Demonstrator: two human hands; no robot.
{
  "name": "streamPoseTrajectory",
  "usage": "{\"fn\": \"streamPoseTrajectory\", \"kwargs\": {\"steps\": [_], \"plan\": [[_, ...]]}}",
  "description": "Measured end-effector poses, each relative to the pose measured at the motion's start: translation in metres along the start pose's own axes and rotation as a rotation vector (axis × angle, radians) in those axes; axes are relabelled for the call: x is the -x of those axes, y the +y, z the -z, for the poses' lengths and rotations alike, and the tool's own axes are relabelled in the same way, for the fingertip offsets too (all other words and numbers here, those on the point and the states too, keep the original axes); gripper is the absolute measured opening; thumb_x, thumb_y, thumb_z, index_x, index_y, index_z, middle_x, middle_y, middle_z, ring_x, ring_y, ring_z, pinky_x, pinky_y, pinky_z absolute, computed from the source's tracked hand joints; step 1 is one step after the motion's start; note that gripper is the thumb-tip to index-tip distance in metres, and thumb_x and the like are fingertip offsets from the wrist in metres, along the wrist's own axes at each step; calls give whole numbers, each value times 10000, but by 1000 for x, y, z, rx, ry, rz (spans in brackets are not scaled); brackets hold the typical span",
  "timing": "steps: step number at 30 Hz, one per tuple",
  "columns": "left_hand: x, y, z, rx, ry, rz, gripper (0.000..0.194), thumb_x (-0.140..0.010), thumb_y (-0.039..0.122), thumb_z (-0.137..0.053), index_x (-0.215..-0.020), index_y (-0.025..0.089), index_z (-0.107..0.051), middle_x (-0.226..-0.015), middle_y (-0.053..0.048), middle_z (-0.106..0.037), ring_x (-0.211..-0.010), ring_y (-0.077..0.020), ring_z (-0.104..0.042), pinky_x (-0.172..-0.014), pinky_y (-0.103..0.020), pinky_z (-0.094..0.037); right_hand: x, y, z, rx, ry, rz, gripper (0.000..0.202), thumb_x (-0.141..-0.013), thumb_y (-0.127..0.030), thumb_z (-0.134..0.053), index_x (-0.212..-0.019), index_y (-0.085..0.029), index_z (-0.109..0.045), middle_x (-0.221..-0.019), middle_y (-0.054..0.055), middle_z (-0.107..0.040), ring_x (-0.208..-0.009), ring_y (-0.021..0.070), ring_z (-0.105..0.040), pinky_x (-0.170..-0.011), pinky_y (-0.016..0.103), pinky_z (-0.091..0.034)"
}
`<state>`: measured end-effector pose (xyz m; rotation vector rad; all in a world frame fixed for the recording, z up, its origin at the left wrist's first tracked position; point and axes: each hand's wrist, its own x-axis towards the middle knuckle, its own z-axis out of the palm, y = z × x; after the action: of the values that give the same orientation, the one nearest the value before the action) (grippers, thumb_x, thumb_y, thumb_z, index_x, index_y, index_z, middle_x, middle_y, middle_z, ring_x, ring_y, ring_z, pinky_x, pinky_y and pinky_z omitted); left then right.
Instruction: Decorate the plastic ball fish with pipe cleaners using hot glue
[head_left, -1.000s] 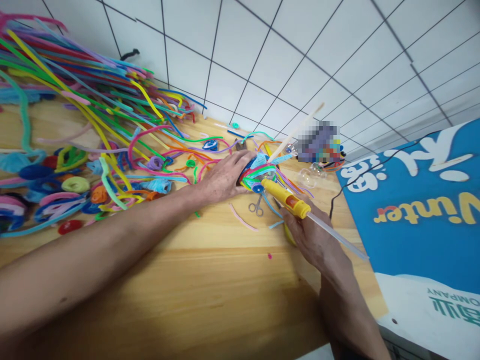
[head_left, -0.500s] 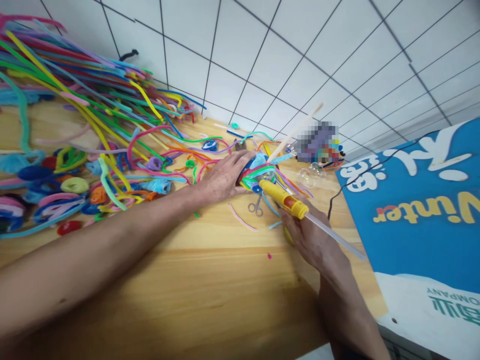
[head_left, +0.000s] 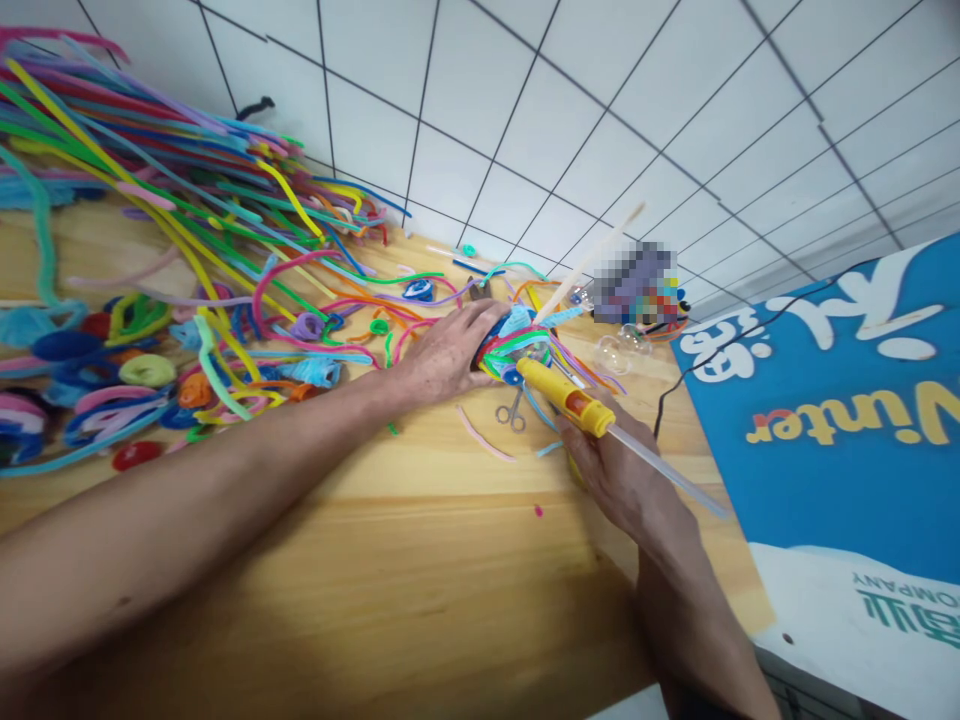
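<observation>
My left hand (head_left: 448, 352) is closed around a colourful pipe-cleaner craft piece (head_left: 517, 345), with blue, green and red strands and a clear part in it. A pale stick (head_left: 589, 268) slants up from that piece. Wrapped round the handle of a yellow hot glue gun (head_left: 564, 393), my right hand (head_left: 619, 465) holds it with the nozzle end at the craft piece; whether they touch I cannot tell. A clear glue stick (head_left: 667, 470) juts from the gun's back. Small scissors (head_left: 512, 412) lie just below the piece, their blades hidden.
A large heap of pipe cleaners (head_left: 172, 150) spreads over the left of the wooden table (head_left: 450, 580), with coiled pipe-cleaner pieces (head_left: 112, 370) before it. Clear plastic balls (head_left: 615, 350) lie at right. A black cord (head_left: 667, 390) crosses toward a blue board (head_left: 840, 440). A tiled wall (head_left: 480, 110) stands behind.
The glue gun has shifted very slightly to the left. My left hand and the craft piece look unmoved.
</observation>
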<state>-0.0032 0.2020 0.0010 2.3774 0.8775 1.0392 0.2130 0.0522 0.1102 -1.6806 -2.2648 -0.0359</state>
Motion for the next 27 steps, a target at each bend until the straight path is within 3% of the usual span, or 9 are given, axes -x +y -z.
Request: {"fn": "streamPoseTrajectory", "kwargs": {"steps": [11, 17, 22, 24, 27], "plan": [[0, 3, 1, 5, 3, 14, 955, -816, 370, -892, -1610, 249, -375, -1637, -160, -485, -1543, -341, -474, -1289, -540, -415, -1, 4, 4, -20, 3, -89, 231, -1059, -419, -527, -974, -229, -625, -869, 58, -686, -724, 223, -617, -666, 344, -486], [0, -1, 0, 3, -10, 9, 984, -798, 400, -904, -1611, 226, -379, -1640, -174, -480, -1547, -354, -466, -1289, -534, -419, 5, 14, 32, -265, 26, -253, 261, -1017, -451, -582, -959, -216, -681, -855, 45, -712, -713, 202, -629, -629, 327, -508], [-1, -6, -2, 49, 27, -10, 1006, -762, 556, -909, -1571, 211, -421, -1631, -181, -490, -1552, -395, -446, -1292, -582, -400, 28, 51, 61, -453, 117, -503, 291, -939, -457, -639, -1022, -195, -737, -778, 10, -672, -660, 157, -577, -600, 289, -450], [-2, -8, -3, 65, 36, -11, 948, -796, 639, -855, -1541, 217, -448, -1617, -177, -502, -1546, -403, -448, -1294, -603, -387, 44, 75, 61, -474, 181, -655, 369, -890, -500, -665, -1064, -185, -745, -753, 2, -656, -646, 149, -560, -587, 277, -419], [-3, -11, -2, 96, 25, -7, 929, -823, 746, -777, -1520, 228, -448, -1593, -152, -513, -1523, -422, -451, -1297, -640, -371, 67, 112, 45, -487, 293, -830, 478, -777, -561, -704, -1037, -162, -740, -800, 18, -670, -668, 145, -553, -595, 272, -407]]}}
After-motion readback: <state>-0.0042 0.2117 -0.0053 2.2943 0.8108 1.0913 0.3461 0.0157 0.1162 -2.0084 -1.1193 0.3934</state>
